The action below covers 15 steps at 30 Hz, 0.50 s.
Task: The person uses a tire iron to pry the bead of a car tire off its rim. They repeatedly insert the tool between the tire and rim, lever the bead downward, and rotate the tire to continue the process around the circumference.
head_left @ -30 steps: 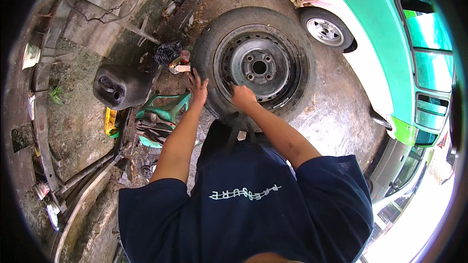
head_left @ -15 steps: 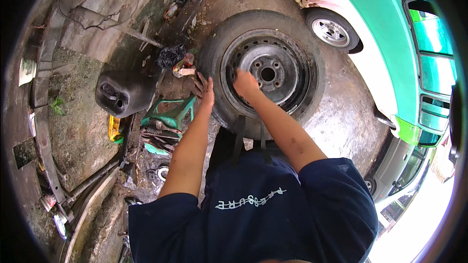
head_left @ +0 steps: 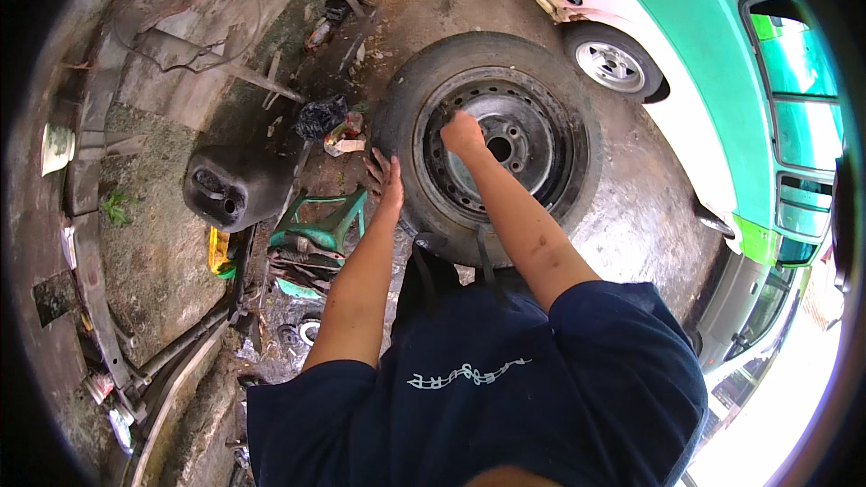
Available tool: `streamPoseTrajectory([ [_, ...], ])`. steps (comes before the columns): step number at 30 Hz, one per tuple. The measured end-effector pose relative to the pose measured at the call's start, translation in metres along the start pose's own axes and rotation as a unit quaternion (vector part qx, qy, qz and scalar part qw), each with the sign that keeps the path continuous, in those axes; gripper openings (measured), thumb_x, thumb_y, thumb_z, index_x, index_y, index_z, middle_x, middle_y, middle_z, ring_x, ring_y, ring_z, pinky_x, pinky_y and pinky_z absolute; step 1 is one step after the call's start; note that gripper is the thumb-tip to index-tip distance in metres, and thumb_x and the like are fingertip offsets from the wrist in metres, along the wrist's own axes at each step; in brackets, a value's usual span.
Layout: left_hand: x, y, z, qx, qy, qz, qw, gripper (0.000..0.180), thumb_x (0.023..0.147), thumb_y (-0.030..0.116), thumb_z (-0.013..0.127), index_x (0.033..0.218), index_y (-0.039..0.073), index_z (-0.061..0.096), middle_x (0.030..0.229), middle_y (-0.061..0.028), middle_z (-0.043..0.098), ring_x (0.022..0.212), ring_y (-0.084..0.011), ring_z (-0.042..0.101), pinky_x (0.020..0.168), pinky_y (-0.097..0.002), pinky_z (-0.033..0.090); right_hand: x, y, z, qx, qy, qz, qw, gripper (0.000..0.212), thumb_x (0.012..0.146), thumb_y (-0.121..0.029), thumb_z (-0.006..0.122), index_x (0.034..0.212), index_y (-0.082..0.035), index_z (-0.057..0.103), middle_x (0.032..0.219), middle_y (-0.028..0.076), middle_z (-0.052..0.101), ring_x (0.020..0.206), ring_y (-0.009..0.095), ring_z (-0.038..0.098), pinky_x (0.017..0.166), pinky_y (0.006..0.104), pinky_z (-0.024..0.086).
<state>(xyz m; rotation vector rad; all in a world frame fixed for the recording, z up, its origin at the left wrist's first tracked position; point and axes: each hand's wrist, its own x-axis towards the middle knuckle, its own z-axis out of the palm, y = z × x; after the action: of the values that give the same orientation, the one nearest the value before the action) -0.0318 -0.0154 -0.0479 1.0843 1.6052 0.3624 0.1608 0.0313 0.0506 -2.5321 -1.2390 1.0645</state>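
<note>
**Pale lettering (head_left: 474,373) across a navy shirt (head_left: 586,388)**

The clearest text is one row of thin, whitish letters on the chest of the shirt, jagged in style, with strokes running into one another. The row slopes, its right end higher than its left. On the tyre (head_left: 492,49), any sidewall marking is too dark and small to make out. Any print on the crumpled red-and-white wrapper (head_left: 348,137) near it is likewise too small to read.

2 arms (head_left: 354,293) fwd | L hand (head_left: 389,182) splayed | R hand (head_left: 463,133) curled, farther fwd, grip unclr
</note>
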Motion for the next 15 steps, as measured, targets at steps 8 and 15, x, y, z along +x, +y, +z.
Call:
streamPoseTrajectory([
  [8,0.005,-0.014,0.006,0.011,0.011,-0.008,1.0,0.09,0.08,0.084,0.023,0.151,0.036,-0.004,0.158,-0.0043,-0.017,0.144,-0.0369,-0.009,0.107,-0.0642,0.002,-0.041,0.021,0.033,-0.025,-0.045,-0.042,0.998,0.031,0.08,-0.009,0.05,0.104,0.004,0.063,0.102,0.031,0.063,0.102,0.042,0.061,0.089,0.0454,0.05],
  [15,0.006,-0.018,0.005,-0.002,0.0,-0.015,1.0,0.097,0.076,0.088,0.025,0.151,0.035,-0.005,0.157,-0.0041,-0.018,0.143,-0.0372,-0.013,0.107,-0.0643,-0.001,0.01,0.019,0.015,0.073,0.02,-0.031,0.997,0.031,0.08,-0.009,0.054,0.108,0.002,0.061,0.099,0.03,0.064,0.094,0.042,0.064,0.084,0.0467,0.051],
])
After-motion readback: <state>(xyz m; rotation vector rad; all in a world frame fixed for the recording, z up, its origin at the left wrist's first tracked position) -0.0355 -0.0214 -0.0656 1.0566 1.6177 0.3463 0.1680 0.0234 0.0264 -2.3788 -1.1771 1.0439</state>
